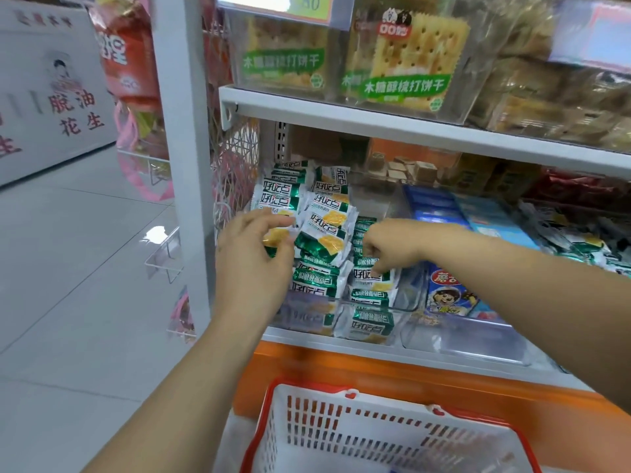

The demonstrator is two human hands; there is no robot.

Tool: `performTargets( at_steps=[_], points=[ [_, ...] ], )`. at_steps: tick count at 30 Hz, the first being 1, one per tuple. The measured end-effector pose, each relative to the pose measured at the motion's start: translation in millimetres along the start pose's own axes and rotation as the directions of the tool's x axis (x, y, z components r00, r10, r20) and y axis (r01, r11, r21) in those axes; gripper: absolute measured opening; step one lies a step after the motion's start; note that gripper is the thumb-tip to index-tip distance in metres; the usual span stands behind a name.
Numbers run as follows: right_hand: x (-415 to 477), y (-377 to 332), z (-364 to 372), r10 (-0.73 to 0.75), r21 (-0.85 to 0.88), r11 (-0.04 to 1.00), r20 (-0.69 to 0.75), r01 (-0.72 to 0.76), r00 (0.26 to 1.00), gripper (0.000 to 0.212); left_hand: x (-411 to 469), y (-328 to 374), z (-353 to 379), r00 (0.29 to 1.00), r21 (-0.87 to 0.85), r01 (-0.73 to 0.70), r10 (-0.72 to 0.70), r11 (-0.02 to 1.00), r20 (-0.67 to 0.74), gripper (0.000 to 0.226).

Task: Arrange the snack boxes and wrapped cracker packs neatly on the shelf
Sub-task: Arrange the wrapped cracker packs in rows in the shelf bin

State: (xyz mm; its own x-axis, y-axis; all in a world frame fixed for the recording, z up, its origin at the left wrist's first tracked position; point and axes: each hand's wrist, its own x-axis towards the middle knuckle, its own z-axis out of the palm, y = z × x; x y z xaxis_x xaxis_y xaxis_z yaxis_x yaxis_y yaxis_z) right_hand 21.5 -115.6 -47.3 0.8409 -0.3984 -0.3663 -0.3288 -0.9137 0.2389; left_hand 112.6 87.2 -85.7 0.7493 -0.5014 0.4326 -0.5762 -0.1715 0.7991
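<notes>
Green-and-white cracker packs (324, 213) sit heaped in a clear bin (411, 300) on the lower shelf (392, 351), long sides mostly left-right, several tilted. The left hand (252, 261) has its grip pinched on one pack (277, 237); the right hand (392, 244) pinches another pack (362, 277). The shelf post (184, 165) stands close on the left.
</notes>
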Motion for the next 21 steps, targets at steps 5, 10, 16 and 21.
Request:
performTargets(
  at_steps=[5,10,16,21],
  points=[
    [15.0,0.5,-1.0,0.002,0.079,0.997,0.119,-0.011,0.993,0.03,2.6,-7.2,2.3,0.998,-0.045,0.056,-0.056,0.997,0.012,0.018],
    [23.8,-7.7,21.8,-0.01,0.067,0.998,0.15,0.0,0.989,0.029,2.0,-8.6,6.3,0.998,-0.051,0.059,-0.058,0.997,0.014,0.016],
    [17.5,3.9,-3.6,-0.011,0.234,0.972,0.067,-0.005,0.998,0.026,2.0,-13.6,8.3,0.998,-0.046,0.056,-0.055,0.997,0.016,0.017],
    [26.9,13.4,-4.7,0.095,0.064,0.993,-0.001,-0.094,0.996,0.032,3.4,-15.6,9.3,0.999,-0.036,0.048,-0.048,0.998,0.005,0.02]
  ],
)
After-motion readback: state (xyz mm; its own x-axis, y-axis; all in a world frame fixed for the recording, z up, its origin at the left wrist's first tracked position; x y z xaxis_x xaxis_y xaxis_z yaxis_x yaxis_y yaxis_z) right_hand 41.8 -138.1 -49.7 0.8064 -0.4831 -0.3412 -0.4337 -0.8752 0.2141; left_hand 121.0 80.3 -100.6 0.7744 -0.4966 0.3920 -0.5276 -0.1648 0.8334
